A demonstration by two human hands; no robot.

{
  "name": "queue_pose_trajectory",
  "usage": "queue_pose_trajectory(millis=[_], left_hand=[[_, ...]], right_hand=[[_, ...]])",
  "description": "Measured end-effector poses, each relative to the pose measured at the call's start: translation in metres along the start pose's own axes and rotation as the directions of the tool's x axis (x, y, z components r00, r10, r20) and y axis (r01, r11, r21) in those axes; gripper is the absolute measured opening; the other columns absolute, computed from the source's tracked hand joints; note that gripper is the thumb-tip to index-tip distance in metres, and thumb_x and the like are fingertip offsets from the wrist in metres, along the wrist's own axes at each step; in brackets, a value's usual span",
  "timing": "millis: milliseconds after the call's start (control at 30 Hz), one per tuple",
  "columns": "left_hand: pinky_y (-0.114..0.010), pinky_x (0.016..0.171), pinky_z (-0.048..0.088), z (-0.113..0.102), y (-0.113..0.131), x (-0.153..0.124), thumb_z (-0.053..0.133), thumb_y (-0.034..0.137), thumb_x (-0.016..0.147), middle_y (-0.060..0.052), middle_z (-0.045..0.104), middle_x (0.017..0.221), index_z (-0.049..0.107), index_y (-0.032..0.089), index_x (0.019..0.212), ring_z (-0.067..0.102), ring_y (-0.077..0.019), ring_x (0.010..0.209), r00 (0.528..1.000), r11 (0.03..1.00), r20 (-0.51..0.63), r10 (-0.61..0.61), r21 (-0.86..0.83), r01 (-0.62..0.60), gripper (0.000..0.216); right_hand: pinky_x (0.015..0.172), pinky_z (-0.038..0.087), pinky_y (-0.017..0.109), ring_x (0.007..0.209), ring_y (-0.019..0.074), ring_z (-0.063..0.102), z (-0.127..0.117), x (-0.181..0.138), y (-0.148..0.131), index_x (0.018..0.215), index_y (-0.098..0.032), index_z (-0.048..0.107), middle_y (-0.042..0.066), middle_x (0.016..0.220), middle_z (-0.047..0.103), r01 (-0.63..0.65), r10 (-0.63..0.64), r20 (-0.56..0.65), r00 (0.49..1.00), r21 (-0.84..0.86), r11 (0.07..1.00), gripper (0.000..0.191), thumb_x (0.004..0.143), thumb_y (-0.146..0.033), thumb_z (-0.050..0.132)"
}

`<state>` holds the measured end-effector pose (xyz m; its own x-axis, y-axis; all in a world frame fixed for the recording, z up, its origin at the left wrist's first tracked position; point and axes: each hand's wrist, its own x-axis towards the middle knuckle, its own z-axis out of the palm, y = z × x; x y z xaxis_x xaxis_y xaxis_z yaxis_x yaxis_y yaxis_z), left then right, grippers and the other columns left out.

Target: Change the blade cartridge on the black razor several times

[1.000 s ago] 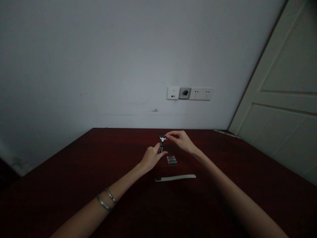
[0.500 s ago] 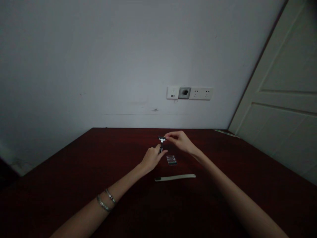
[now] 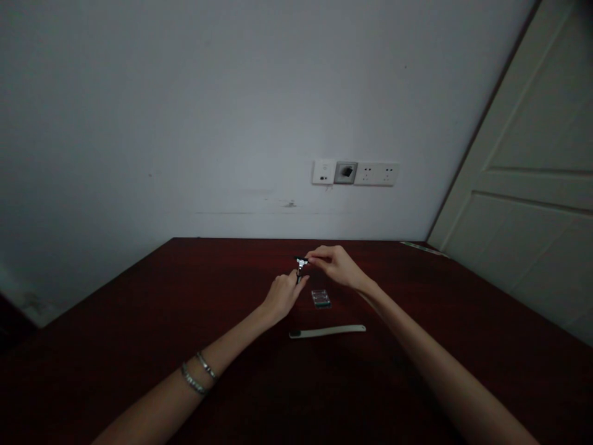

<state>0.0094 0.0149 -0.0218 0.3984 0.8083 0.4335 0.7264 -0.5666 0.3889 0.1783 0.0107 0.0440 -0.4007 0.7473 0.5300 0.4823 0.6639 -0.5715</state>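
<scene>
A razor with a shiny metal neck and a dark, wide head is held up over the table. Its handle is wrapped by my left hand, which hides most of it. The fingertips of my right hand pinch the right end of the razor's head. Below the hands, a small clear plastic case with a green strip along its near edge lies flat. Closer to me is a long pale strip-shaped tool with a dark left end and a hole at its right end.
The dark red table runs back to a pale wall. A row of switches and sockets is mounted on that wall. At the right stands a white panelled door, with a flat patterned strip by the table's far right edge.
The razor and my left hand have shifted very slightly left. My right hand stays at the razor's head, and the things on the table have not moved.
</scene>
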Motion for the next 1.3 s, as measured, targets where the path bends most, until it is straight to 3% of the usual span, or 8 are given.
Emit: queue_pose_trajectory(millis=[267,367,633,800,933,1033,1133,1300], left_hand=[[-0.027,0.063,0.045,-0.010,-0.010,0.016,0.043,0.037,0.088,-0.005,0.065,0.071,0.054,0.015,0.096,0.063,-0.0180,0.065,0.999,0.942,0.025,-0.043,-0.333,0.049,0.027],[-0.030,0.068,0.048,-0.018,-0.017,0.026,0.046,0.031,0.086,-0.007,0.066,0.080,0.048,0.013,0.108,0.064,-0.0178,0.073,0.989,0.821,0.085,-0.119,-0.552,0.146,0.028],[-0.030,0.072,0.048,-0.034,-0.017,0.032,0.045,0.022,0.088,-0.009,0.066,0.083,0.039,0.011,0.117,0.065,-0.0154,0.073,0.909,0.334,0.354,-0.219,-0.848,0.411,0.032],[-0.022,0.059,0.044,-0.032,-0.013,0.028,0.046,0.024,0.088,-0.005,0.064,0.074,0.045,0.013,0.110,0.060,-0.0108,0.062,0.879,0.268,0.427,-0.211,-0.840,0.472,0.025],[-0.022,0.059,0.043,-0.032,-0.016,0.027,0.049,0.035,0.085,-0.003,0.062,0.073,0.053,0.013,0.099,0.057,-0.0104,0.063,0.880,0.380,0.452,-0.144,-0.796,0.471,0.026],[-0.022,0.060,0.041,-0.037,-0.028,0.028,0.048,0.049,0.080,-0.003,0.062,0.072,0.060,0.011,0.083,0.056,-0.0121,0.065,0.891,0.686,0.447,-0.081,-0.623,0.376,0.039],[-0.023,0.060,0.038,-0.045,-0.047,0.029,0.050,0.050,0.077,-0.003,0.064,0.070,0.066,0.011,0.074,0.055,-0.0142,0.065,0.950,0.940,0.308,-0.054,-0.304,0.152,0.042],[-0.020,0.055,0.036,-0.045,-0.068,0.026,0.067,0.033,0.063,-0.002,0.064,0.066,0.069,0.013,0.077,0.055,-0.0129,0.059,0.882,0.994,0.467,0.059,-0.104,-0.011,0.024]], right_hand=[[0.075,0.046,0.030,0.082,0.0188,0.062,-0.009,0.004,-0.007,0.093,-0.017,0.070,0.007,0.091,0.070,-0.121,0.124,-0.104,0.987,0.037,0.992,0.026,0.080,-0.032,0.053],[0.067,0.045,0.027,0.072,0.0170,0.062,-0.011,0.003,-0.001,0.083,-0.013,0.071,0.007,0.078,0.070,-0.188,0.189,-0.110,0.976,0.022,0.982,0.028,0.080,-0.034,0.052],[0.052,0.033,0.022,0.055,0.0110,0.053,0.021,-0.005,-0.007,0.078,-0.014,0.071,0.003,0.063,0.065,-0.155,0.186,0.185,0.965,-0.171,0.973,0.030,0.082,-0.036,0.051],[0.053,0.031,0.022,0.056,0.0114,0.055,0.039,-0.006,-0.016,0.082,-0.019,0.068,0.002,0.068,0.066,-0.125,0.190,0.195,0.962,-0.306,0.944,0.023,0.082,-0.035,0.052],[0.053,0.031,0.022,0.056,0.0127,0.056,0.046,-0.007,-0.015,0.072,-0.016,0.066,0.004,0.064,0.065,-0.141,0.210,0.175,0.962,-0.338,0.930,0.024,0.082,-0.030,0.050],[0.050,0.031,0.023,0.055,0.0150,0.058,0.052,-0.009,-0.007,0.061,-0.015,0.064,0.006,0.058,0.064,-0.237,0.314,0.149,0.938,-0.384,0.892,0.027,0.079,-0.029,0.051],[0.050,0.033,0.024,0.059,0.0177,0.061,0.059,-0.011,0.003,0.059,-0.015,0.064,0.009,0.060,0.065,-0.351,0.444,0.145,0.884,-0.421,0.836,0.024,0.075,-0.030,0.054],[0.053,0.038,0.025,0.070,0.0229,0.064,0.070,-0.016,0.010,0.069,-0.014,0.065,0.014,0.076,0.069,-0.408,0.545,0.174,0.820,-0.489,0.771,0.021,0.069,-0.034,0.059]])
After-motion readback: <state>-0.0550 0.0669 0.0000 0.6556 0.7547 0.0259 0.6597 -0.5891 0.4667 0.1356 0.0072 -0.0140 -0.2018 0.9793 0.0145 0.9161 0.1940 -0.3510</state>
